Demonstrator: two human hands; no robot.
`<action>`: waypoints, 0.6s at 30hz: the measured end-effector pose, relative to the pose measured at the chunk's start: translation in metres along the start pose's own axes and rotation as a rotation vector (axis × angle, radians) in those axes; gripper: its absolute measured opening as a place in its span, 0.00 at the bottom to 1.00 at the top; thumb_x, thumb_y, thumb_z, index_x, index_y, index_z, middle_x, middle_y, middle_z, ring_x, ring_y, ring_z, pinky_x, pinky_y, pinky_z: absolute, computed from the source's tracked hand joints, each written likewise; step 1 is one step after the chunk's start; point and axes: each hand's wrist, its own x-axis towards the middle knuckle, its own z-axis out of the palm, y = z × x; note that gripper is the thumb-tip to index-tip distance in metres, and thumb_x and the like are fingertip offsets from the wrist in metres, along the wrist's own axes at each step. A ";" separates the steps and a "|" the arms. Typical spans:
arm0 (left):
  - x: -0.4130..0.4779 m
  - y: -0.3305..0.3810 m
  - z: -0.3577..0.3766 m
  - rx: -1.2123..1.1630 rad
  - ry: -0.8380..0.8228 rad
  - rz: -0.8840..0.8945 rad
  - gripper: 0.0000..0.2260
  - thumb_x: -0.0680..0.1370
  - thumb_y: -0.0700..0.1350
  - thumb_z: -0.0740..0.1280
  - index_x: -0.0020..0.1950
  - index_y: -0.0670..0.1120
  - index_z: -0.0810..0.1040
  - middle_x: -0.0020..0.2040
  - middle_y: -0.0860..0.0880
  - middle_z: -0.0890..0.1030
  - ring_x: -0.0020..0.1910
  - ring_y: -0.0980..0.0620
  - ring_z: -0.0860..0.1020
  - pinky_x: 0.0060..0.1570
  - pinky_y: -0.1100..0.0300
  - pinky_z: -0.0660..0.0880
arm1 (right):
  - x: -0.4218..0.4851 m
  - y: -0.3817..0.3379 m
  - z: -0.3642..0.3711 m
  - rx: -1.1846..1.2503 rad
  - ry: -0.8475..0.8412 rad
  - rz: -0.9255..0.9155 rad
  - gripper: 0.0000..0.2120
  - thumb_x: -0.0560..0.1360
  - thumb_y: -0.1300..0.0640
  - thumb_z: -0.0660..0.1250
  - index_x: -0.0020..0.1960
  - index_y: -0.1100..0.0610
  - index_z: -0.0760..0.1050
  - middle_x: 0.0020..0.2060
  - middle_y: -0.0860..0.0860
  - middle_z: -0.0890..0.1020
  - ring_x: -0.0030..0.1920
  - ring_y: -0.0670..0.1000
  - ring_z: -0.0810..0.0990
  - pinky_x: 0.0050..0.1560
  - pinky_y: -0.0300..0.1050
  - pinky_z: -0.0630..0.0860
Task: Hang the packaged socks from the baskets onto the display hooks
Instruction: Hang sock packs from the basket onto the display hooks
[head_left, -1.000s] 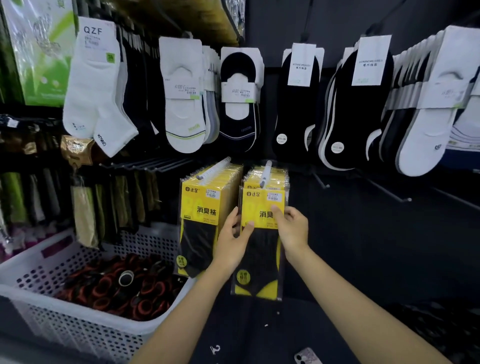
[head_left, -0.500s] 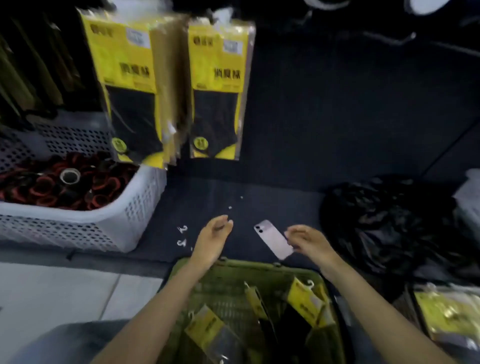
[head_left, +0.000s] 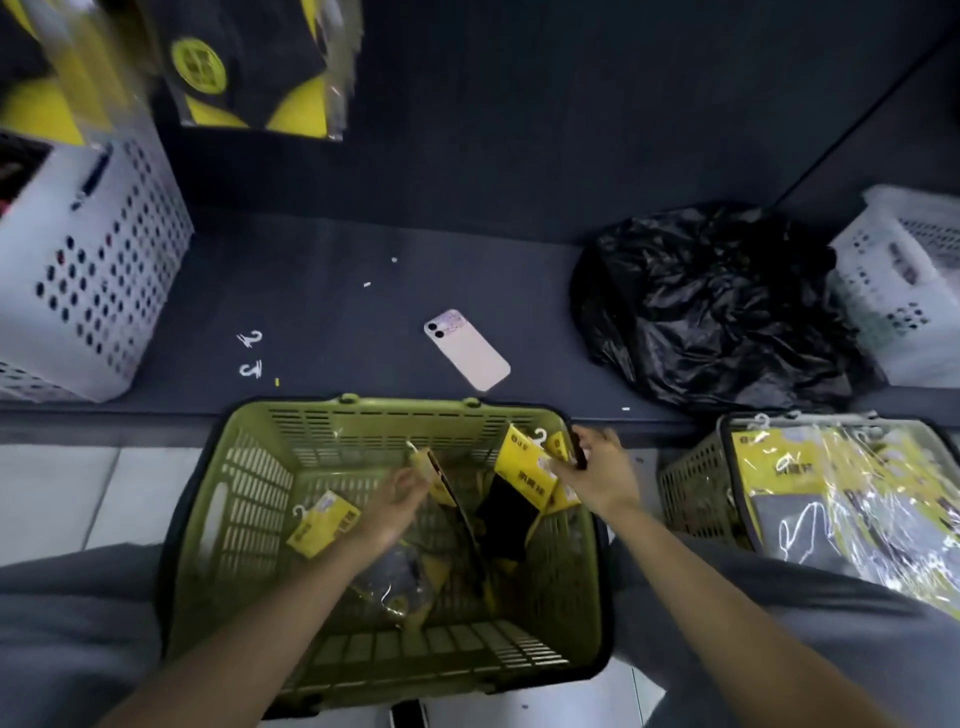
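I look down into a green basket (head_left: 405, 410) holding several yellow-and-black sock packs. My right hand (head_left: 597, 467) is at the basket's far right corner, its fingers curled on the upper edge of a yellow sock pack (head_left: 522, 467) that leans against the wall. My left hand (head_left: 400, 499) reaches into the middle with fairly straight fingers that touch a pack standing on edge (head_left: 441, 483). Another pack (head_left: 324, 522) lies at the left. Packs hung earlier (head_left: 249, 67) show at the top edge.
A pink phone (head_left: 467, 349) and loose white plastic hooks (head_left: 250, 353) lie on the dark shelf. A black plastic bag (head_left: 717, 306) sits at the right between white crates (head_left: 104, 270) (head_left: 904, 275). A second basket (head_left: 691, 483) holds wrapped sock bundles (head_left: 831, 493).
Both hands left the pack hanging on the hook and dropped into the green basket. The view tilted down from the display wall to the basket.
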 end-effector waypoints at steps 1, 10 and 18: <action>0.001 -0.004 0.000 0.005 -0.008 -0.016 0.21 0.80 0.46 0.63 0.71 0.39 0.66 0.69 0.43 0.72 0.63 0.46 0.73 0.46 0.68 0.68 | 0.000 0.001 0.004 -0.062 0.033 -0.035 0.35 0.70 0.45 0.73 0.71 0.58 0.67 0.64 0.54 0.71 0.66 0.54 0.70 0.60 0.46 0.71; 0.006 -0.013 0.007 0.078 -0.096 0.026 0.24 0.80 0.53 0.61 0.72 0.43 0.66 0.69 0.46 0.72 0.67 0.47 0.71 0.63 0.58 0.65 | 0.002 0.008 0.025 -0.246 0.112 -0.129 0.30 0.71 0.43 0.71 0.69 0.52 0.71 0.61 0.53 0.66 0.63 0.53 0.67 0.61 0.49 0.70; -0.002 -0.007 0.015 0.125 -0.101 0.147 0.27 0.78 0.51 0.65 0.75 0.44 0.63 0.72 0.44 0.68 0.69 0.47 0.69 0.64 0.58 0.67 | -0.011 0.004 0.027 -0.091 0.156 -0.222 0.08 0.70 0.51 0.75 0.45 0.54 0.84 0.66 0.51 0.70 0.71 0.56 0.61 0.69 0.48 0.59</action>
